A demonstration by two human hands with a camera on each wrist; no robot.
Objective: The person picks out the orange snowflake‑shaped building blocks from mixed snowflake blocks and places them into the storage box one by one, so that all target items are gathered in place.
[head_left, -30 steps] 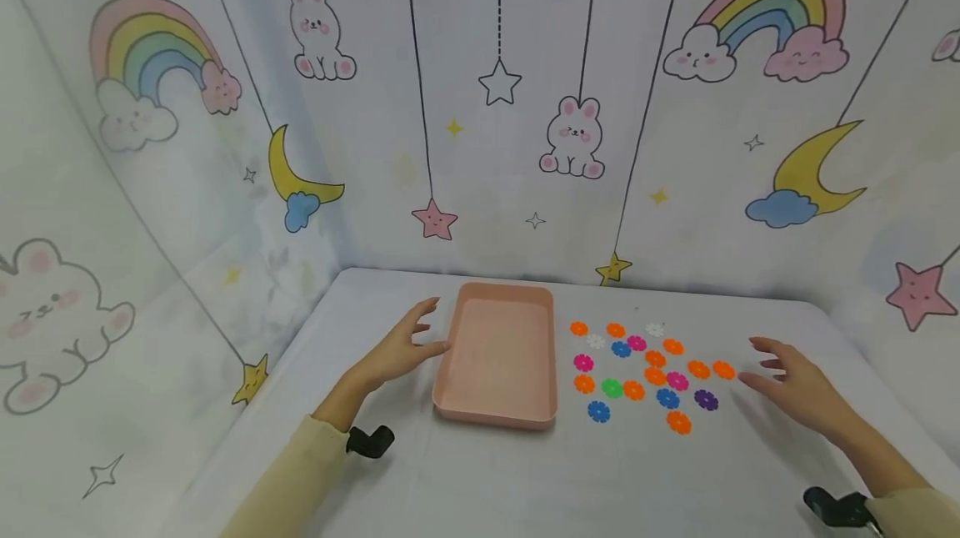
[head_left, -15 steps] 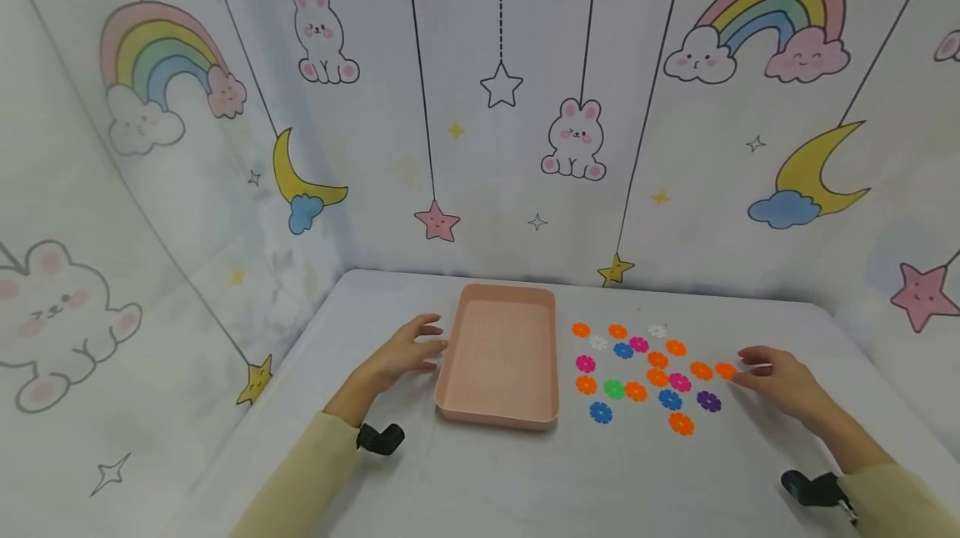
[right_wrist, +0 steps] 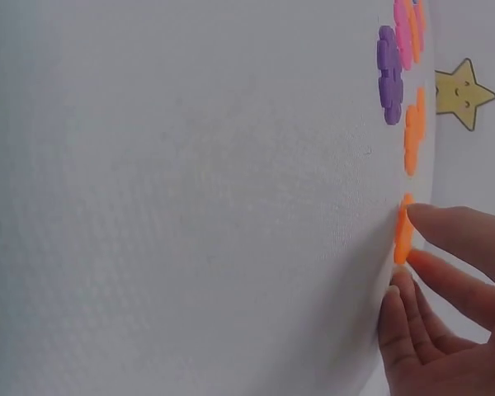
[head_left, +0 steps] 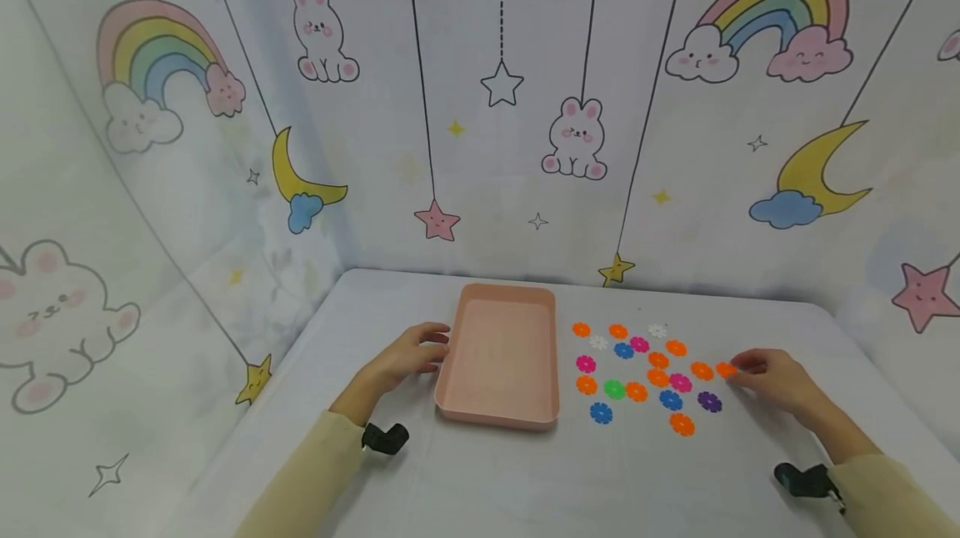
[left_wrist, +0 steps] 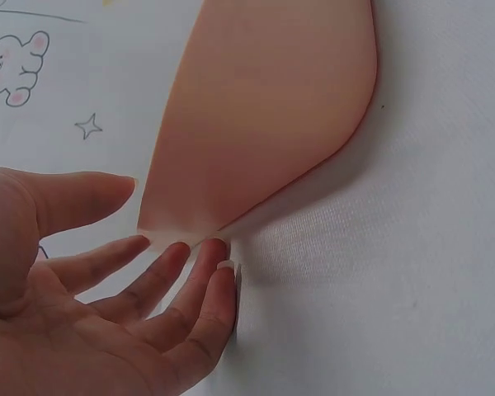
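A pink rectangular tray (head_left: 497,354) stands in the middle of the table. My left hand (head_left: 408,356) is at its left side, fingers loosely bent, fingertips at the tray's wall (left_wrist: 256,99) in the left wrist view; whether they touch it is hard to tell. To the tray's right lie several notched plastic snowflake discs, among them a green one (head_left: 615,389) and a purple one (head_left: 709,402). At the right end of the group, my right hand (head_left: 776,379) has thumb and index finger at opposite edges of an orange snowflake disc (right_wrist: 403,229), pinching it at the tabletop.
More discs in orange, blue, pink and white lie spread between tray and right hand, such as a blue one (head_left: 602,413) near the front. A printed cloth wall (head_left: 495,154) rises behind the white tabletop (head_left: 525,480).
My right hand has moved left and its thumb and fingers have drawn together at the rightmost orange disc. The left hand's fingers have lowered beside the tray. Tray and discs stay in place.
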